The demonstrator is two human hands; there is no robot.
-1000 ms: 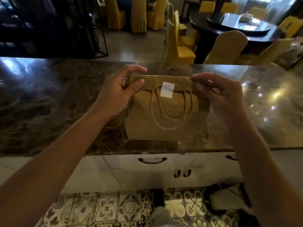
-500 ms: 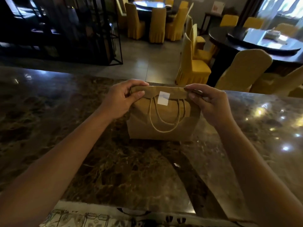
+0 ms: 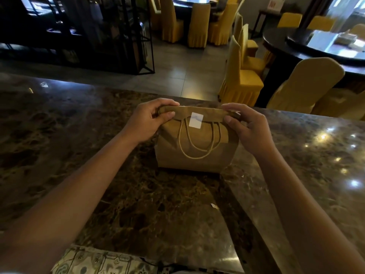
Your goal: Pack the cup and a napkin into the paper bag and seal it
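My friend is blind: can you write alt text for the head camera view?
Two hands, left hand and right hand, pinch the folded top of a brown paper bag standing on a dark marble counter; a white sticker holds the fold.

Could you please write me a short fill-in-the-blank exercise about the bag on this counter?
1. The paper bag stands on a dark ____ counter.
2. A ____ sticker holds its folded top down.
3. Its two rope handles hang down its ____ side.
4. The left hand and right hand each pinch one ____ of the fold.

Missing: marble; white; front; end
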